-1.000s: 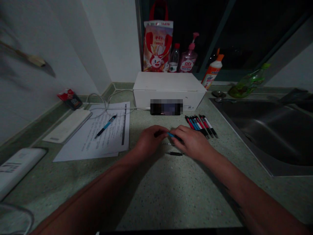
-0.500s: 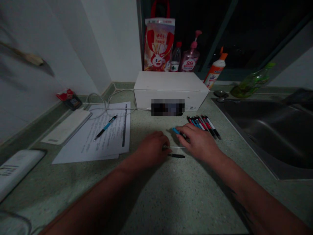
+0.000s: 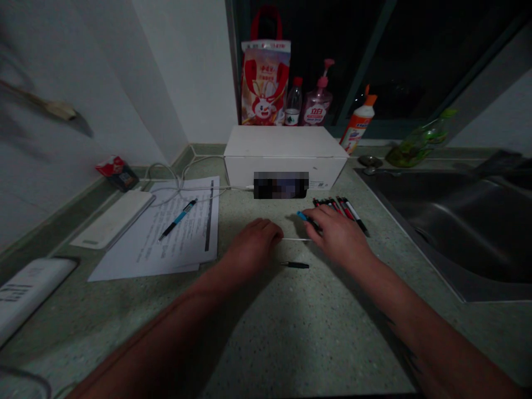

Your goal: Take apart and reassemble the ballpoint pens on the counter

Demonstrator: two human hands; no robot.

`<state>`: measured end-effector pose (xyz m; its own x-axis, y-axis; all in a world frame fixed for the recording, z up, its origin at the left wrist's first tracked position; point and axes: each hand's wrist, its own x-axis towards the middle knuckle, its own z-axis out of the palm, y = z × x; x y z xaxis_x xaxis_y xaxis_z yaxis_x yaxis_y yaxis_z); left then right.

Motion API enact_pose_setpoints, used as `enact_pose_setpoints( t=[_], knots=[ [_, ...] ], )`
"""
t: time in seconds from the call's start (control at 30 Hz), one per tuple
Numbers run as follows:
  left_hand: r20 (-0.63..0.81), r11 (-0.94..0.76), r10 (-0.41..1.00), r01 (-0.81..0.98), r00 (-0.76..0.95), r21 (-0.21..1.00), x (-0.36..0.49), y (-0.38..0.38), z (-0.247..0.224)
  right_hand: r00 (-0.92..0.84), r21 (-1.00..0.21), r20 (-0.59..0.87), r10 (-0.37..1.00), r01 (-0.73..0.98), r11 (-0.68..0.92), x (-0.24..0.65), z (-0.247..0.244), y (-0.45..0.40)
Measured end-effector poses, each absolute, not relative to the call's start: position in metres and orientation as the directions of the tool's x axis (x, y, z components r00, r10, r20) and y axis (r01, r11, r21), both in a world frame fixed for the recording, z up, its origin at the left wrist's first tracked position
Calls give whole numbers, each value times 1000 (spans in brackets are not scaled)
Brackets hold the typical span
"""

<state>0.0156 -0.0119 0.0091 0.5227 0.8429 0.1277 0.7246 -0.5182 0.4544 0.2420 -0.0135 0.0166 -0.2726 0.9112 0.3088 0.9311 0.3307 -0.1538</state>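
My left hand (image 3: 256, 242) is closed, its fingertips pinching one end of a thin white pen refill (image 3: 296, 239). The refill runs level toward my right hand (image 3: 337, 235), where its other end is out of sight behind the fingers. Between the thumb and fingers of that hand sits a blue pen barrel (image 3: 302, 215), partly covered. A short black pen piece with a pointed tip (image 3: 296, 265) lies on the counter just below the refill. Beyond my right hand several pens (image 3: 346, 207) rest side by side, partly hidden by it.
A blue and black pen (image 3: 178, 220) lies on printed sheets (image 3: 166, 257) at left, beside a white power bank (image 3: 112, 219) and cable. A phone (image 3: 280, 185) leans against a white box (image 3: 286, 141). The steel sink (image 3: 415, 244) is at right.
My left hand has moved slightly up and away from the black pen piece, carrying the refill. My right hand keeps the blue barrel and shifts little. The camera view has tilted slightly.
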Motion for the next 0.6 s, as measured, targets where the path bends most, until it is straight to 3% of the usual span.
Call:
enact_pose_setpoints(
  t=[0.13,0.37,0.6],
  knots=[
    [263,-521,853,694,451,498,11,-10,17,-289,-110,338,896,933,342,249,19,-9],
    [469,-463,856,728,219,506,4,-4,14,-317,-148,382,868,906,396,253,18,-8],
    [537,-564,792,682,290,465,5,-3,6,-397,-112,417,818,870,480,244,14,-12]
  ],
)
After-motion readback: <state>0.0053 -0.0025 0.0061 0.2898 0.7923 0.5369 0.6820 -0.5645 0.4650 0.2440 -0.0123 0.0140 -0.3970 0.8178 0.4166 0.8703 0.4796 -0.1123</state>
